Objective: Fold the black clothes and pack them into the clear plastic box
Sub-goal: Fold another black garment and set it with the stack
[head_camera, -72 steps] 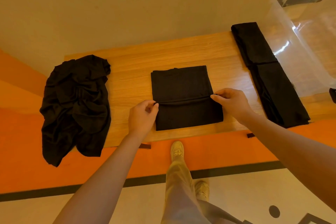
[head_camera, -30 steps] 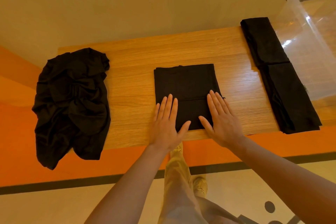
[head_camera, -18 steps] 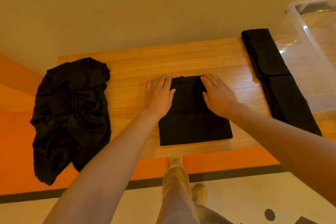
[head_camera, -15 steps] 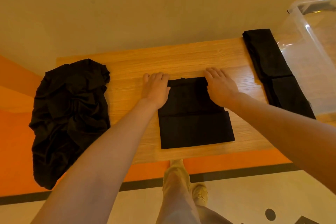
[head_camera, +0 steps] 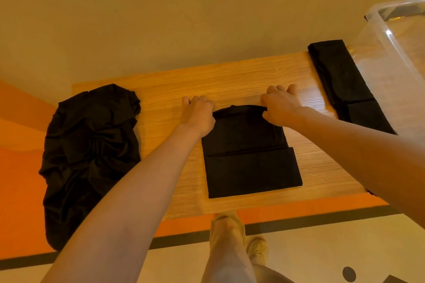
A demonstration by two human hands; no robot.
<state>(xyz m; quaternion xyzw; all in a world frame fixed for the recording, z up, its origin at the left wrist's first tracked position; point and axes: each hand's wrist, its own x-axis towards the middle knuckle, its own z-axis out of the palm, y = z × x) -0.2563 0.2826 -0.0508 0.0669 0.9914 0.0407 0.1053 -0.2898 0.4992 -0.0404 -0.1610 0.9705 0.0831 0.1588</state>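
At garment's (head_camera: 249,151) far edge, 2 hands.

There is one view only — a wide-angle camera worn on the person's head, looking forward and steeply down over the near edge of the counter (head_camera: 230,80). It sits close above the work: both forearms run in from the bottom of the frame, and the left hand (head_camera: 198,112) and right hand (head_camera: 279,108) meet near the counter's middle. The far edge lies against the wall, the right end is cut off by the frame, and below the near edge the floor (head_camera: 322,248) shows — straight lines bow toward the frame's edges.
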